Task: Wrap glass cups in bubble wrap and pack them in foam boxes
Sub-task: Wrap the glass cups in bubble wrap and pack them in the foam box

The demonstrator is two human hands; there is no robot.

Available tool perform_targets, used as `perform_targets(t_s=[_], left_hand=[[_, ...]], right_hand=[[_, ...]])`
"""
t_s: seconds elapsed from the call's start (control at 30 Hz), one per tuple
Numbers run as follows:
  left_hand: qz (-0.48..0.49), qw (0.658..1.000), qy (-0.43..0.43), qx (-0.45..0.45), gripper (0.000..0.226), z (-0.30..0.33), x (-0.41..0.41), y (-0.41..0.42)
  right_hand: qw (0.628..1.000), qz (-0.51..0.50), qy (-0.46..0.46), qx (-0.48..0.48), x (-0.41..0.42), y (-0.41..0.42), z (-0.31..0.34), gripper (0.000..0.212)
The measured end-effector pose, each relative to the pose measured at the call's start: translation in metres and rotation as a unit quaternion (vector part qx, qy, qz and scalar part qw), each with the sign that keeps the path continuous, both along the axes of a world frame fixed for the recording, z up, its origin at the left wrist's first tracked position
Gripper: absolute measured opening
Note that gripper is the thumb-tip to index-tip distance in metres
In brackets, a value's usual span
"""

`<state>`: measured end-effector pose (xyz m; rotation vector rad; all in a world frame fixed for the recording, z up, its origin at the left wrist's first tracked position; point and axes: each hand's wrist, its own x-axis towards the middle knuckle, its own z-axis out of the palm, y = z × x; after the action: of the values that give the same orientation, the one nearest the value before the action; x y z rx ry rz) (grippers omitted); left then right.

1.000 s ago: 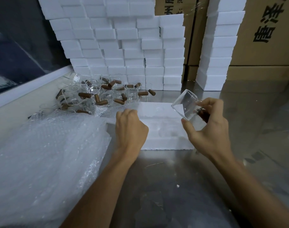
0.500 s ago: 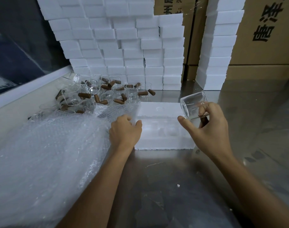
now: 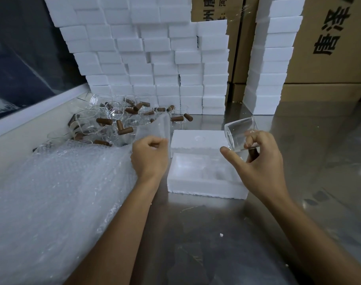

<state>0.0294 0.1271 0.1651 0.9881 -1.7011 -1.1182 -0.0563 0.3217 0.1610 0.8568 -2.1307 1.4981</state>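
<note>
My right hand (image 3: 259,161) holds a clear glass cup (image 3: 240,133) tilted on its side, above the right edge of an open white foam box (image 3: 204,186). The box's lid (image 3: 196,138) lies just behind it. My left hand (image 3: 149,157) grips the corner of a bubble wrap sheet (image 3: 154,128) and lifts it off the bubble wrap pile (image 3: 52,192) on the left. A heap of glass cups with brown wooden handles (image 3: 113,122) lies at the back left.
Stacks of white foam boxes (image 3: 154,58) stand against the back, with another stack (image 3: 272,58) to the right. Cardboard cartons (image 3: 329,48) stand behind them. The steel table top (image 3: 206,243) stretches in front. A raised ledge (image 3: 31,112) runs along the left.
My left hand moved left off the foam box to the bubble wrap pile, then gripped a sheet's corner and lifted it. My right hand, still holding the cup, moved slightly right.
</note>
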Motion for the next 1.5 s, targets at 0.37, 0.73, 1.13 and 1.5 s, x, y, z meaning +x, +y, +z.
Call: perform_targets(t_s=[0.37,0.73,1.13,1.5], left_hand=[[-0.117,0.987,0.045,-0.103,0.042,0.018,-0.017,0.023],[-0.254,0.933,-0.035,-0.254,0.052,0.01,-0.009,0.056],[-0.339,0.901,-0.091,-0.254,0.081,0.018,0.003,0.049],[-0.423,0.837,-0.156,-0.311,0.095,0.027,0.008,0.071]], right_hand=[[0.944,0.148,-0.27,-0.122,0.009,0.001,0.014,0.048],[0.695,0.395,-0.496,-0.338,0.037,-0.014,0.031,0.035],[0.795,0.322,-0.478,-0.187,0.019,-0.012,0.021,0.028],[0.759,0.309,-0.483,-0.31,0.007,-0.009,0.017,0.027]])
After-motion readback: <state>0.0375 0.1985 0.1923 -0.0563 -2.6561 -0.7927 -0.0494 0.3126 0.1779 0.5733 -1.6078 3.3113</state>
